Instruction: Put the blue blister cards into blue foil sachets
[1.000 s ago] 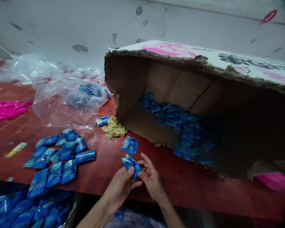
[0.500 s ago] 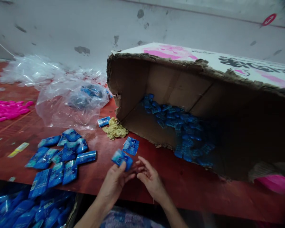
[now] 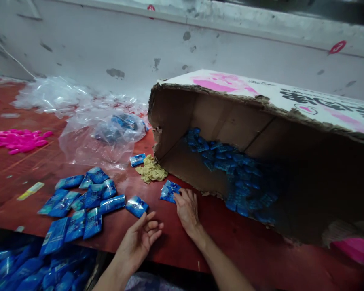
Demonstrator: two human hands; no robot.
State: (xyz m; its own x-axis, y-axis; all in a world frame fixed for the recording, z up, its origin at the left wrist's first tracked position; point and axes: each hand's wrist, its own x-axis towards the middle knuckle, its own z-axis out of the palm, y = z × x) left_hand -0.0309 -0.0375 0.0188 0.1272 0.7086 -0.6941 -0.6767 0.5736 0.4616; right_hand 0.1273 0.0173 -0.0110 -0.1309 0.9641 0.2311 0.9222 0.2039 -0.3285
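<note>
My left hand is palm up with loosely curled fingers apart and nothing in it. Just beyond its fingertips lies a blue packet, flat on the red table. My right hand reaches over a second blue packet, its fingers closed on the right edge; the thumb is mostly hidden. Left of my hands, several glossy blue packets lie in a loose cluster, some overlapping.
A torn cardboard box lies on its side at right, with blue packets inside. A yellowish crumpled cloth, clear plastic bags, pink pieces and a yellow strip lie about. More blue packets fill a container below the table edge.
My left hand has let go of its blue packet, which now lies near the cluster. My right hand has moved forward onto the other packet. The view has shifted slightly.
</note>
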